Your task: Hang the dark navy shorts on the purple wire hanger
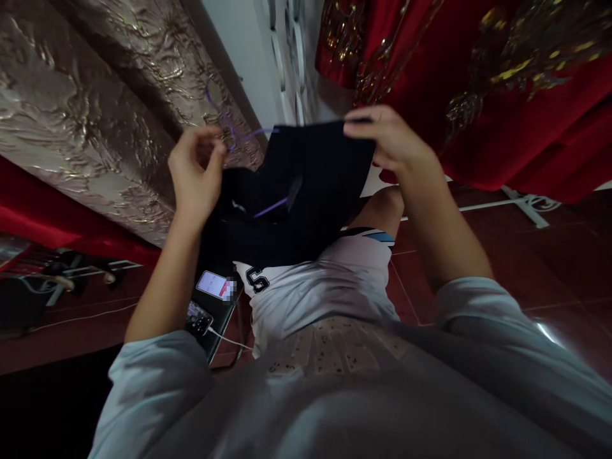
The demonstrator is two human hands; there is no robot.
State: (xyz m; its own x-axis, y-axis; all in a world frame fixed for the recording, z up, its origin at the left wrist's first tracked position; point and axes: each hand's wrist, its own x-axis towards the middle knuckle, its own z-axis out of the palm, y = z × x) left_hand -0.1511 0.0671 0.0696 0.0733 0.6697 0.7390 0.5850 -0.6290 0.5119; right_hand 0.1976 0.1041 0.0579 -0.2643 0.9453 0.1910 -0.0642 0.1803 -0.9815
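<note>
A piece of dark navy or black cloth point(320, 185) lies over my lap, its upper edge lifted. My right hand point(389, 137) grips the cloth at its upper right corner between thumb and fingers. On the left, my left hand point(198, 172) is closed in a pinch beside a loose purple thread point(255, 134), which runs from the cloth's upper edge to my fingertips and loops above them. Blur hides whether a needle is in the pinch. Another short purple strip point(271, 207) and a small pale mark show on the cloth.
Beside my left thigh, a lit phone point(214, 285) and a second phone point(198, 319) with a white cable rest on a dark surface point(217, 325). Beige textured fabric point(119, 95) hangs at left, red fabric with gold sequins point(430, 83) at right. A white rack foot point(528, 207) stands on the tiles.
</note>
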